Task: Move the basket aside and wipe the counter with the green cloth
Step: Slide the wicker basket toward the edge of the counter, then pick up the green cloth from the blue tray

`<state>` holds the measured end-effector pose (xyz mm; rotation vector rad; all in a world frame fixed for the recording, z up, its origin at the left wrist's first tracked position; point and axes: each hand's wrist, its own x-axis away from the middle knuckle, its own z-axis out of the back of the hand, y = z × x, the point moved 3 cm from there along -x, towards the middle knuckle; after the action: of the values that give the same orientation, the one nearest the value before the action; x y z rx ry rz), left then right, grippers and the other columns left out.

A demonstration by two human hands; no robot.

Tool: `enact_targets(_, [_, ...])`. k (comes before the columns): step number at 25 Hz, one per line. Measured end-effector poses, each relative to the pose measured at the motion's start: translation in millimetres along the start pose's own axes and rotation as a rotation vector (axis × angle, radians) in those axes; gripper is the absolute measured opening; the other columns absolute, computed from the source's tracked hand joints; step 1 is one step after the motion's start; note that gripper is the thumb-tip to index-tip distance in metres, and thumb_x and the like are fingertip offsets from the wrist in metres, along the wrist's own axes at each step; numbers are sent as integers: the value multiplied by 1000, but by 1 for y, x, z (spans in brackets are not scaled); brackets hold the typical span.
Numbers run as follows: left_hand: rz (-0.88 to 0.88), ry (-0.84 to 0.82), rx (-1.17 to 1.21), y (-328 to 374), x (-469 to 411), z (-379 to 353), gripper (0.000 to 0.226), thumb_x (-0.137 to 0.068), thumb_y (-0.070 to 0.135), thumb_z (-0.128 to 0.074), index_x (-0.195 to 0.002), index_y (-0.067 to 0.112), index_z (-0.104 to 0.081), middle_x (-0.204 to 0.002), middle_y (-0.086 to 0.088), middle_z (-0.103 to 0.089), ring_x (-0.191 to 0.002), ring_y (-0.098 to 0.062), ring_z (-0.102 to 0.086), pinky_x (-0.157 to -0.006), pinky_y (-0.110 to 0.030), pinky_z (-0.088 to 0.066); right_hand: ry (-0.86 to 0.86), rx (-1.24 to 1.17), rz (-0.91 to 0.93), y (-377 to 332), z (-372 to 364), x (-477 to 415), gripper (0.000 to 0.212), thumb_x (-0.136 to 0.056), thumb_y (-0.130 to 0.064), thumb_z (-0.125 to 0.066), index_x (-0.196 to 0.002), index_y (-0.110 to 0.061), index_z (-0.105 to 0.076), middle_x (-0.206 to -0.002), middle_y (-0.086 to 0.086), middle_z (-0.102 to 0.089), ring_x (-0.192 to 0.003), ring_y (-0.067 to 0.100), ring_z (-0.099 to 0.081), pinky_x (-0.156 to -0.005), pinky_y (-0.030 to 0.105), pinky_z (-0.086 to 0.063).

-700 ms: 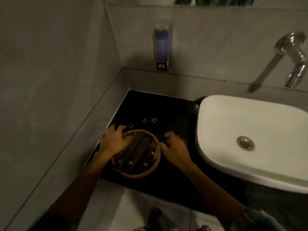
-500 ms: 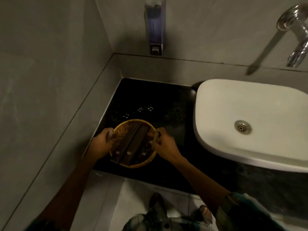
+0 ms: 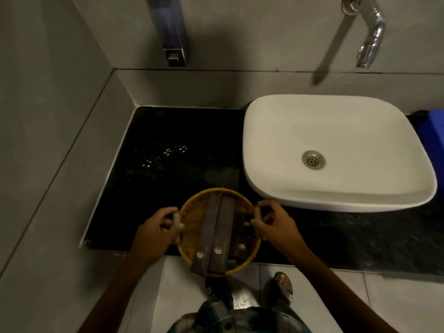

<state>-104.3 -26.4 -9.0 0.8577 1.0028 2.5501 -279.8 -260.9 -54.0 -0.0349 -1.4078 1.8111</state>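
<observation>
Both hands held the round yellow basket [image 3: 192, 222] by its 2 side handles. The left hand [image 3: 156, 230] was curled shut round the handle on the left rim. The right hand [image 3: 275, 222] pinched the handle on the right rim w/ bent fingers. The basket sat at the front edge of the black counter [image 3: 153, 188], its near rim sticking out past the edge over the floor. Can't tell if it was touching the counter or lifted. Inside lay long brown packs [image 3: 217, 234], side by side, each w/ a small shiny mark near the end. Water drops [image 3: 168, 153] shone on the counter behind the basket. The white sink [image 3: 336, 131] stood just to the right, w/ a silver tap [image 3: 367, 32] on the wall above it. A soap box [image 3: 171, 32] hung on the back wall. A blue thing [image 3: 432, 135] showed past the sink.
</observation>
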Motion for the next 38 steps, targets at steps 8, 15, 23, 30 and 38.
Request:
enact_targets(8, [-51, -54, -261, 30, 21, -96, 48, -88, 25, -64, -132, 18, -48, -115, -10, -62, -102, -27, -63, -82, -40, -55, 39, 66, 27, 47, 83, 29, 41, -82, -30, -72, -116, -32, -50, -80, -7, -65, -76, 2, -64, -61, 10, -46])
enact_targets(15, [-473, 157, -313, 190, 16, -151, 41, -86, 31, -62, -125, 33, -49, -115, 5, -64, -108, -17, -59, -92, -40, -51, 265, 23, 182, 55, 221, 31, 4, -82, -29, -71, -83, -26, -68, -67, -5, -69, -61, 1, -64, -66, 19, -53])
enact_targets(23, [-1179, -190, -331, 381, 53, -366, 25, -84, 22, -61, -108, 17, -67, -100, -5, -71, -98, -28, -61, -84, -41, -50, 796, 244, -137, 153, 461, 24, 15, -80, -13, -67, -95, -12, -69, -90, 17, -74, -89, 31, -68, -80, 30, -46])
enact_targets(30, [-1372, -595, -818, 402, 73, -556, 36, -88, 19, -48, -122, 11, -57, -128, -9, -60, -126, -26, -47, -112, -40, -25, 518, 379, -516, 253, 533, -24, 60, -82, -30, -66, -132, -4, -46, -133, 25, -56, -122, 41, -53, -99, 44, -46])
enact_targets(38, [-1108, -749, -1022, 412, 44, -600, 40, -94, 27, -43, -128, 6, -47, -140, -13, -50, -141, -26, -27, -118, -54, -4, 602, -117, -533, 250, 529, -34, 52, -69, -24, -76, -115, -3, -62, -119, 18, -65, -101, 31, -62, -83, 37, -52])
